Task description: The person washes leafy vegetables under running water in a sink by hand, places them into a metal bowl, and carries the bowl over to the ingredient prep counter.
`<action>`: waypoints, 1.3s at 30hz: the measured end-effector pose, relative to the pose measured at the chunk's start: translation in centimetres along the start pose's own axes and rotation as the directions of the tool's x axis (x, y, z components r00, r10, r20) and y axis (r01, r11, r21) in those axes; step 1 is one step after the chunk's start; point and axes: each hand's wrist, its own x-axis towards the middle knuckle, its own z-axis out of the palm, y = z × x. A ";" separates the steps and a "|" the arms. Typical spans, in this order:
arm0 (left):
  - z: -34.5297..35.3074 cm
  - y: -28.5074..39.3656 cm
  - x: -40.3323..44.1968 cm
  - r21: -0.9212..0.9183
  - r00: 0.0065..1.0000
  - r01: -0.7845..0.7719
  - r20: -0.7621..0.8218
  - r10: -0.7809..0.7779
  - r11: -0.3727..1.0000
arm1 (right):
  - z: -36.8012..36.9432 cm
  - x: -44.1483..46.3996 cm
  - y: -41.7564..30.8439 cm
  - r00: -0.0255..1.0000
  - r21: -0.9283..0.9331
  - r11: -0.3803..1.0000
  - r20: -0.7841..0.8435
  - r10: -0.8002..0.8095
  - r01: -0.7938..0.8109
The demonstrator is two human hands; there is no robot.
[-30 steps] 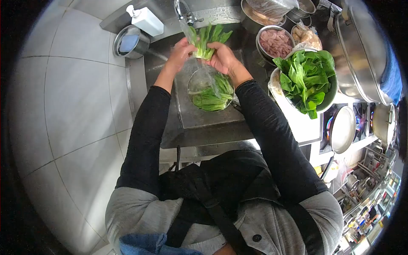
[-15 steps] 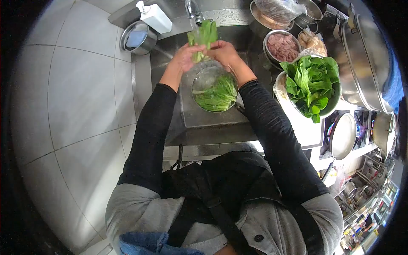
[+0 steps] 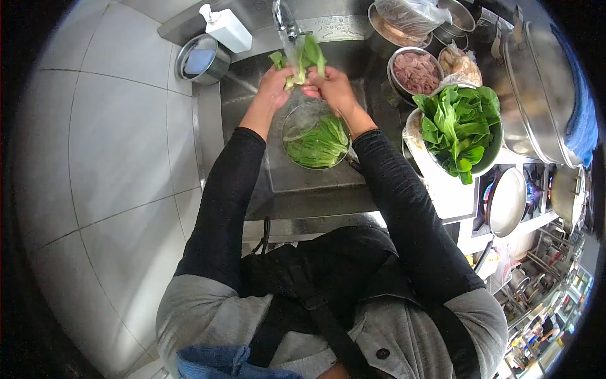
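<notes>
Under the running tap (image 3: 285, 24), over the sink (image 3: 287, 205), the L hand (image 3: 273, 88) pinches the pale stems of a small bunch of greens (image 3: 305, 55), w/ its fingers pressed together. The R hand (image 3: 334, 90) is w/ bent fingers at the R side of same bunch; whether it pinches, I cannot tell. Water falls btwn the hands. Below them, a round bowl (image 3: 285, 144) stands in the sink, w/ more wet greens (image 3: 319, 144) lying inside. To the R, a big bowl (image 3: 494, 156) is full of leafy veg (image 3: 457, 123), & beside it is a bowl of raw meat (image 3: 416, 71). To the L are a white pump bottle (image 3: 230, 31) & a metal pot (image 3: 220, 66).
</notes>
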 end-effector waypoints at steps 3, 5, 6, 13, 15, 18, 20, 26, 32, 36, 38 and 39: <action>1.1 -0.3 -0.1 0.077 0.999 0.007 -0.053 -0.003 0.997 | -1.7 -0.2 0.2 0.982 -0.189 0.971 -0.149 0.117 -0.144; 2.9 0.0 -0.6 0.252 0.997 -0.046 -0.044 0.059 0.967 | -3.2 0.9 1.9 0.974 -0.274 0.943 -0.176 0.142 -0.187; 3.2 -0.2 -0.4 0.374 0.994 -0.098 -0.011 0.110 0.922 | -2.8 0.4 1.7 0.964 -0.193 0.955 -0.188 0.189 -0.225; 5.1 -3.3 -0.1 0.526 0.992 0.100 0.018 -0.129 0.844 | -0.9 -0.8 1.2 0.994 0.181 0.981 -0.070 0.082 -0.069; 4.3 -3.9 -0.2 0.381 0.937 0.145 0.245 -0.251 0.913 | -0.9 -1.4 1.5 0.990 0.082 0.993 -0.103 0.092 -0.084; 1.7 -4.8 -0.5 0.211 0.882 0.238 0.363 -0.302 0.948 | -5.7 -2.0 4.3 0.976 0.311 0.929 -0.012 0.218 -0.203; -4.1 -7.9 1.4 0.339 0.934 0.159 0.253 -0.252 0.927 | -7.9 -3.8 4.9 0.935 0.447 0.849 -0.071 0.347 -0.282; -16.0 -21.9 -1.6 0.897 0.910 -0.023 -0.164 -0.381 -0.442 | -10.3 -13.5 7.6 0.871 0.517 0.722 0.101 0.481 -0.459; -13.7 -18.4 2.4 0.976 0.999 0.001 0.008 0.042 -0.219 | -11.1 -20.6 5.5 0.776 0.249 0.740 0.091 0.624 -0.624; -7.9 -16.6 4.0 0.889 0.962 0.274 -0.260 -0.087 0.368 | -11.4 -22.1 3.1 0.786 -0.290 0.768 0.076 0.614 -0.571; -4.1 -16.8 3.8 0.371 0.930 0.365 -0.191 -0.314 0.854 | -10.8 -22.7 2.9 0.870 -0.634 0.670 -0.009 0.493 -0.386; -1.6 -15.8 3.1 0.020 0.930 0.360 -0.094 -0.356 0.933 | -11.2 -22.9 4.1 0.910 -0.752 0.586 -0.044 0.413 -0.303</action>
